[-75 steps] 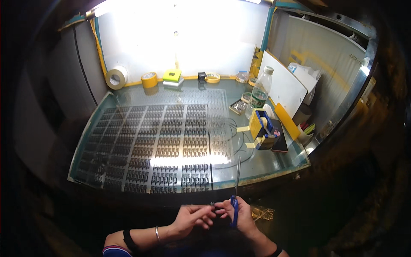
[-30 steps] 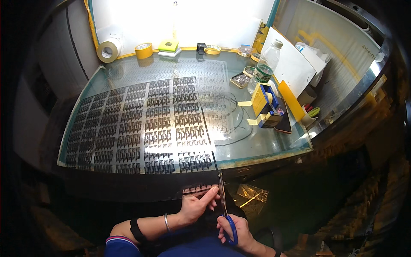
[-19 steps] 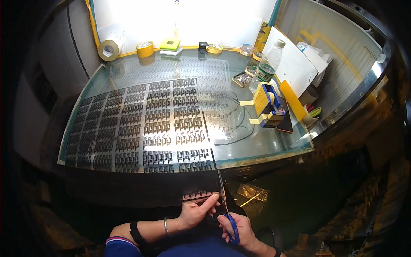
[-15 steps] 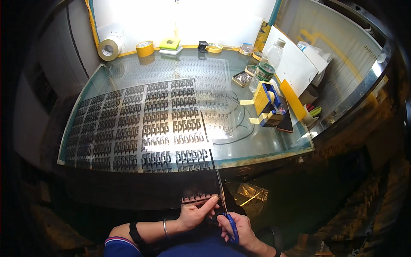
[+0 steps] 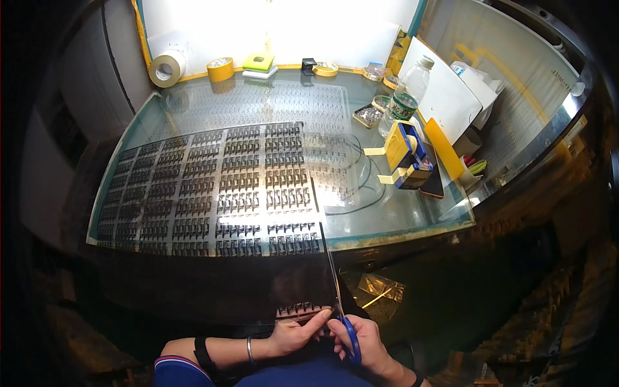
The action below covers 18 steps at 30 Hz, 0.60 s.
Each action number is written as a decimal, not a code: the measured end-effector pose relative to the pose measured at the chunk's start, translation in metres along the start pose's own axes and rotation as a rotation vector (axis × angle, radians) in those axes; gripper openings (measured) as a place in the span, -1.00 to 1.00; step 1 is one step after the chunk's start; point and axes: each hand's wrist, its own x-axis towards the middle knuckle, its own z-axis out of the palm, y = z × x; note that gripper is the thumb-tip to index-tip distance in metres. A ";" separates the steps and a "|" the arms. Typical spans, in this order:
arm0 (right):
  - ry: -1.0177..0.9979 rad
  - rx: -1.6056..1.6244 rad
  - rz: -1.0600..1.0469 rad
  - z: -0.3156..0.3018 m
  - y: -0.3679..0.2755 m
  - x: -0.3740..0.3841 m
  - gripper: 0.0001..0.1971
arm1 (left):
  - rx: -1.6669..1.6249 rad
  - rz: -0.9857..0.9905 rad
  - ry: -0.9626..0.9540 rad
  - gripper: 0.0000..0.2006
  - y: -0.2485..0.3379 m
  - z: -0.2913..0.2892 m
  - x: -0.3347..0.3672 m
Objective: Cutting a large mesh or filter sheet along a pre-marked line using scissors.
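A left hand [image 5: 295, 337], fingers pinching the clear, black-patterned film sheet [image 5: 242, 201] overhanging the glass-topped worktop [image 5: 412, 222], apparently steadies it for trimming; the right hand's [image 5: 374, 348] fingers grip blue-handled metal scissors [image 5: 353, 339], the next snip seemingly needing tautness.

The left hand [image 5: 294, 337] is held pinched, its thumb [image 5: 318, 320] pointed toward two o'clock; the right hand [image 5: 365, 338] is curled nearby, its forearm [image 5: 398, 372] angled toward ten o'clock.

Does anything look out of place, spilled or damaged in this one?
A crumpled wrapper lies below the table's front edge, right of the scissors; it looks like stray scrap. I see no spill or obvious damage.
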 end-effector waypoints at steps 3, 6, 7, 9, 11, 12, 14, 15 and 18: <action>0.000 0.036 -0.038 0.001 0.001 0.002 -0.67 | -0.012 -0.015 -0.010 -0.78 0.001 0.002 -0.005; 0.017 0.006 -0.028 0.002 -0.005 -0.001 -0.66 | -0.011 -0.017 -0.004 -0.78 -0.005 0.002 -0.006; 0.027 -0.014 -0.016 0.003 -0.006 -0.002 -0.66 | -0.001 -0.013 -0.003 -0.77 -0.007 0.002 -0.007; 0.018 0.000 -0.016 0.001 -0.007 -0.002 -0.66 | 0.003 -0.012 -0.030 -0.78 -0.004 0.002 -0.007; 0.002 0.037 -0.019 0.001 -0.007 -0.002 -0.66 | 0.012 -0.024 -0.052 -0.78 -0.004 0.001 -0.007; -0.008 0.067 -0.023 0.001 -0.007 -0.001 -0.66 | 0.019 -0.036 -0.059 -0.78 -0.007 0.001 -0.007; -0.025 0.115 -0.024 0.001 -0.008 0.000 -0.66 | 0.048 -0.034 -0.090 -0.78 -0.012 0.000 -0.009; -0.032 0.133 -0.022 0.001 -0.009 0.000 -0.66 | 0.071 -0.021 -0.112 -0.78 -0.013 -0.001 -0.010; -0.031 0.161 -0.017 0.001 -0.009 0.001 -0.66 | 0.072 -0.001 -0.121 -0.78 -0.019 0.001 -0.013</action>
